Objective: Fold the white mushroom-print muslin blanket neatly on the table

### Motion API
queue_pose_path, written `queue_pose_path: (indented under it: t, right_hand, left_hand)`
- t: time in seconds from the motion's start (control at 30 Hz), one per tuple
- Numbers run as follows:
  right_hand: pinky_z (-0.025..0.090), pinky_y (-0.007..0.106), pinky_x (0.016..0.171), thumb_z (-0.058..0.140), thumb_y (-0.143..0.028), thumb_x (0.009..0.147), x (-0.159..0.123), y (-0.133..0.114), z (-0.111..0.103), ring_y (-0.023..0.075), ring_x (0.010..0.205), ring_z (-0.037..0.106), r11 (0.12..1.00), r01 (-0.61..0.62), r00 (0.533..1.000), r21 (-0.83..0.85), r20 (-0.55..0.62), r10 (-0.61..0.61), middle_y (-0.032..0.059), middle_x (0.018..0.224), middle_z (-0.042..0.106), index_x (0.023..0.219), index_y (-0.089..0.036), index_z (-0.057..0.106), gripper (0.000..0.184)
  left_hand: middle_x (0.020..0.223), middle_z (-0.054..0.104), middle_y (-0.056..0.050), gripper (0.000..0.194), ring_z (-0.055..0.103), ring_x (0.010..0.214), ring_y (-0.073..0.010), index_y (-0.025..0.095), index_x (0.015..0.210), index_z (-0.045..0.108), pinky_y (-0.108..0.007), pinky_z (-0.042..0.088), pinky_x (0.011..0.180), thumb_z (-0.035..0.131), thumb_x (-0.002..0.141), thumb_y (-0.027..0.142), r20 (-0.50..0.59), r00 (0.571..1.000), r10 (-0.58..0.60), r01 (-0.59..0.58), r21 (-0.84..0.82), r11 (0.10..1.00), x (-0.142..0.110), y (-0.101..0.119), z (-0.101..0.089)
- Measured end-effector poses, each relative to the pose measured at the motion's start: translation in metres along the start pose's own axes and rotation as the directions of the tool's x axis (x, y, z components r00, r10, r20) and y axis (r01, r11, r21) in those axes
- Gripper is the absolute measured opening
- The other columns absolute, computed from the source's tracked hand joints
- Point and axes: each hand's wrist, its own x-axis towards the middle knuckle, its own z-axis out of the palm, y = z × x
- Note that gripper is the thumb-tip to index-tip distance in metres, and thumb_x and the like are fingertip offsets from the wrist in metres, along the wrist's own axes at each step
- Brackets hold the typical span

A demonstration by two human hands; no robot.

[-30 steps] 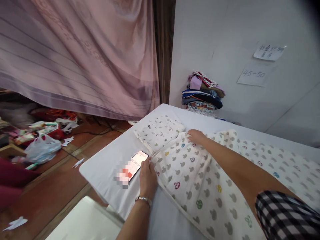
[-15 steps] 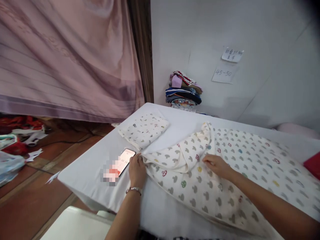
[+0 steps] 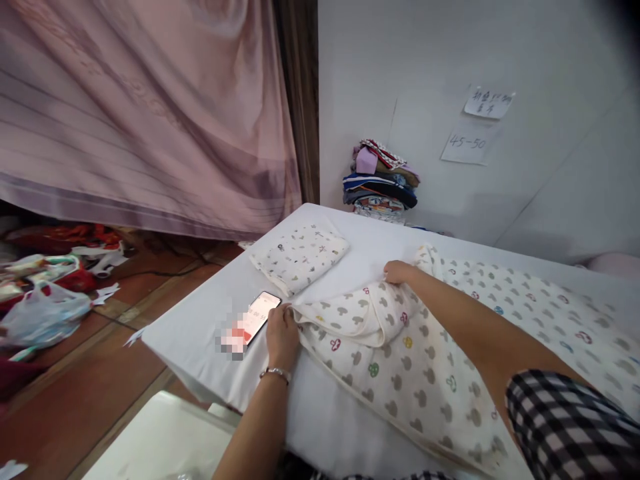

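Note:
A large white cloth printed with grey and coloured mushrooms [image 3: 397,380] spreads across the right of the table, partly folded over and rumpled. My left hand [image 3: 283,337], wearing a bracelet, is closed on its left corner. With fingers curled, my right hand [image 3: 399,272] is at the far edge of the folded part and appears to pinch it; the fingertips are partly hidden. Just left of my left hand lies a phone [image 3: 263,313] with a lit screen, partly pixelated. Behind the phone rests a folded white cloth with small prints [image 3: 305,257].
The white-covered table [image 3: 200,333] has its left edge above a tiled floor. A pile of folded clothes [image 3: 383,180] stands by the wall behind it. A pale stool or chair [image 3: 160,440] is at the near left. Plastic bags [image 3: 47,310] lie on the floor near the pink curtain [image 3: 165,120].
My right hand has moved away from me and left, from the middle of the mushroom-print cloth to its far folded edge. My left hand keeps its corner. The view has turned slightly left.

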Motion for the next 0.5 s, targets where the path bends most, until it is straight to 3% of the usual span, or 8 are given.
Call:
queue_pose_path:
  t: [0.17, 0.37, 0.5]
  right_hand:
    - [0.045, 0.03, 0.066, 0.063, -0.009, 0.056, -0.001, -0.004, -0.01, 0.0213, 0.069, 0.062, 0.998, 0.064, 0.992, 0.029, 0.103, -0.067, 0.0058, 0.06, 0.065, 0.059, -0.017, 0.065, 0.009]
    - [0.039, 0.021, 0.049, 0.048, -0.022, 0.079, -0.019, 0.003, -0.055, 0.0118, 0.05, 0.056, 0.964, 0.084, 0.987, 0.253, 0.112, -0.115, 0.0027, 0.059, 0.063, 0.097, -0.015, 0.059, 0.022]
    - [0.027, 0.018, 0.039, 0.055, -0.029, 0.077, -0.022, 0.012, -0.089, 0.0085, 0.042, 0.045, 0.851, -0.016, 0.967, 0.526, 0.224, -0.121, -0.0009, 0.05, 0.054, 0.107, -0.014, 0.051, 0.034]
  left_hand:
    - [0.091, 0.055, -0.007, 0.022, 0.053, 0.088, -0.0211, 0.02, 0.091, 0.056, -0.036, 0.042, 0.082, 0.035, 0.086, 0.023, 0.008, 1.0, -0.002, 0.002, 0.002, 1.0, -0.001, 0.003, -0.003]
    - [0.09, 0.055, -0.007, 0.022, 0.053, 0.09, -0.0215, 0.019, 0.092, 0.056, -0.036, 0.042, 0.083, 0.036, 0.085, 0.026, -0.009, 1.0, -0.003, 0.002, -0.042, 0.999, -0.002, 0.003, -0.007]
    - [0.09, 0.056, -0.007, 0.022, 0.053, 0.091, -0.0216, 0.019, 0.092, 0.056, -0.037, 0.042, 0.084, 0.036, 0.084, 0.025, -0.027, 0.999, -0.017, 0.015, -0.084, 0.996, -0.001, -0.001, -0.006]
